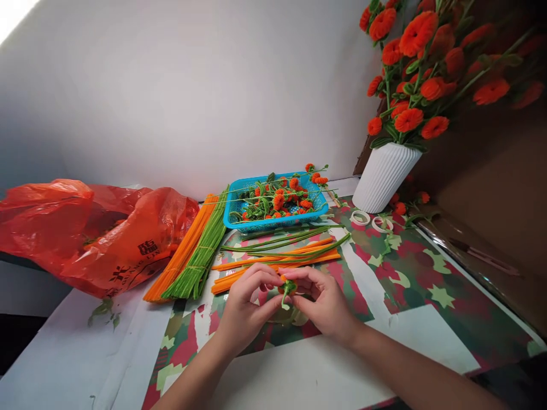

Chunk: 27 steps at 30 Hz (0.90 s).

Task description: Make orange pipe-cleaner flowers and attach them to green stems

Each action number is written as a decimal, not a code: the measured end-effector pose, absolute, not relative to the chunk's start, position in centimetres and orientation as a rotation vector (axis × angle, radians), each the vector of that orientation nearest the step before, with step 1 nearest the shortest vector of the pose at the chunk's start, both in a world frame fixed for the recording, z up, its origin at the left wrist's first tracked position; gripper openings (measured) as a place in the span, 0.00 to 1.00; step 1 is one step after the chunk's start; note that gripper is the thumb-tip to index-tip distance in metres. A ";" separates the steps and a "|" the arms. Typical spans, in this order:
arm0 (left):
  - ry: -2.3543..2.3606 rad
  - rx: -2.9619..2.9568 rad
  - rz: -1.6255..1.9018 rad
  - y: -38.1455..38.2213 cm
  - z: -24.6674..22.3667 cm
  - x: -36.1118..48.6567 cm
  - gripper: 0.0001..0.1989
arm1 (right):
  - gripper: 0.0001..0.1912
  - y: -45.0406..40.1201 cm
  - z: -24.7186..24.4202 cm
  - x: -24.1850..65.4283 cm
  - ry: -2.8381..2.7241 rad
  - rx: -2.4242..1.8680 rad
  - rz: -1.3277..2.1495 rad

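Note:
Between the fingertips of both hands is a small pipe-cleaner flower, orange with a green base and a short green stem pointing toward me. My left hand pinches it from the left side. From the right, my right hand grips it with thumb and fingers. Just beyond the hands lie loose orange pipe cleaners and green pipe cleaners. Behind those stands a blue basket holding several orange flowers and green stems.
Bundles of orange stems and green stems lie left, beside a red plastic bag. A white vase with orange flowers stands at the back right. Near it are tape rolls and a pink-handled tool.

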<state>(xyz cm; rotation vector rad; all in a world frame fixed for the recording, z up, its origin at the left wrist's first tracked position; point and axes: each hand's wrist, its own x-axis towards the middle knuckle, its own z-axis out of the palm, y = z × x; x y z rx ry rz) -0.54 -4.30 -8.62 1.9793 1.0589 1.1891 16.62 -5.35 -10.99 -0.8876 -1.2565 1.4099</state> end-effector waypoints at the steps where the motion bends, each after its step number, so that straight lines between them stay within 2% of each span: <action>1: 1.057 1.972 1.193 -4.3 -8.6 -0.5 0.06 | 0.15 -5.4 -11.0 16.6 -1.256 -0.890 1.414; 5: 1.064 1.878 1.179 -4.8 -8.6 0.0 0.06 | 0.14 -5.3 -11.3 16.7 -1.278 -0.891 1.409; 8: 1.061 1.727 1.230 -4.7 -8.5 0.4 0.07 | 0.19 -5.1 -11.6 17.0 -1.363 -0.920 1.376; 11: 1.196 1.754 1.400 -3.8 -7.0 -0.8 0.12 | 0.26 -4.9 -12.2 17.4 -1.396 -0.986 1.353; 14: 1.413 1.699 1.684 -2.1 -3.7 -5.2 0.11 | 0.27 -4.5 -12.9 17.7 -1.375 -1.066 1.335; 17: 1.743 1.531 2.023 -0.3 -0.4 -11.7 0.11 | 0.27 -4.3 -13.4 17.7 -1.328 -1.084 1.314; 21: 2.024 1.450 2.045 1.1 1.5 -17.6 0.11 | 0.25 -4.1 -13.3 17.6 -1.317 -1.078 1.335; 27: 1.885 1.601 2.146 -3.2 2.2 -15.0 0.08 | 0.20 -3.9 -12.7 17.4 -1.323 -1.049 1.222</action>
